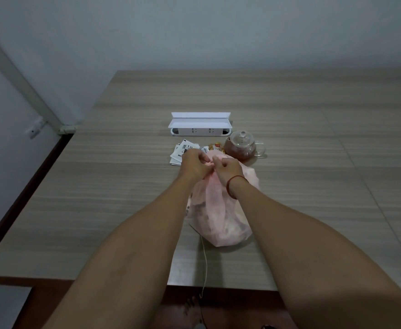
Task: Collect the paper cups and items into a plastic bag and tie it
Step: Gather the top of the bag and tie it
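A: While the left hand (194,162) and right hand (226,170) were close together, where was the pink plastic bag (218,217)?

B: It lay on the wood-grain counter (99,186), on the near side of the glass teapot (241,146), its neck reaching almost to the pot.

A: And how did the hands hold it?

B: Both had their fingers curled, pinching the bag's gathered top between them. Its contents showed only as dim shapes.

A: Anything else by the teapot?

B: Printed sachets (181,151) lay left of it, partly under the left hand. A white socket strip (200,129) stood behind it, to the left. The teapot held brown tea.
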`<state>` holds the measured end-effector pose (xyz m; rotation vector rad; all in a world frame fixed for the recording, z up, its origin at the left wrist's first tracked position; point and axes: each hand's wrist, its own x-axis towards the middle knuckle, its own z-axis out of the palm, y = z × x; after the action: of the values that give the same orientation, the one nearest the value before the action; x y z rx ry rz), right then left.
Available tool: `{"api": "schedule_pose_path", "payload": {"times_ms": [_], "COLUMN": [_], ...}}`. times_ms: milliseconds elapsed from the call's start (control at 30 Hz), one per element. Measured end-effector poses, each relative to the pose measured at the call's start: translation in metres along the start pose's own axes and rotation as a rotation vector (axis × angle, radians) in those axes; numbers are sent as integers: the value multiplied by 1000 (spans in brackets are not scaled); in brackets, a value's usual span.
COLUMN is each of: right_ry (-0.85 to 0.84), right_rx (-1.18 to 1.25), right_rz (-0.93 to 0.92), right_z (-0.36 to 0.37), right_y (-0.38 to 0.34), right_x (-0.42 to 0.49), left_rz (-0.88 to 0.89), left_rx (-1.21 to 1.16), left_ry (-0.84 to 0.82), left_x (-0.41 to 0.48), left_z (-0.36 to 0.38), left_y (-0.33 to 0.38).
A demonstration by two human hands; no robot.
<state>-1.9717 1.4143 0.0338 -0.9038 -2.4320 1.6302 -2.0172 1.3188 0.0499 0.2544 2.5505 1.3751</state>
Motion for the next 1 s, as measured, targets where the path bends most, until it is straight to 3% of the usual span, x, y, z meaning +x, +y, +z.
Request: {"api": "schedule_pose_path", "payload": {"times_ms": [200,400,500,600,733,833,1000], "right_ry": [30,42,81,97,109,115,168], "right_rx": [-30,28,30,72,82,74,90], "right_rz": [-50,-136,-108,-50,-1,46,157], "right_z": [2,3,1,-1,5,7,11], "right_y": [-4,-7,-4,0,-3,-3,2], "right_x": [-3,-2,0,-1,-1,-1,-8], "left_rz": [10,-11,-29,-221,-430,-505,-539], "left_rx": [229,260,66,-332,-673,-730,-554], "left_ry": [48,30,-70,-147,-151,-107,116], "left_x": [-2,-3,-4,-7,-12,-13,-8], "left_z": [11,10,4,-6,-9,-10,-8], "left_y": [-3,2,-1,0,-3,-4,-9]}}
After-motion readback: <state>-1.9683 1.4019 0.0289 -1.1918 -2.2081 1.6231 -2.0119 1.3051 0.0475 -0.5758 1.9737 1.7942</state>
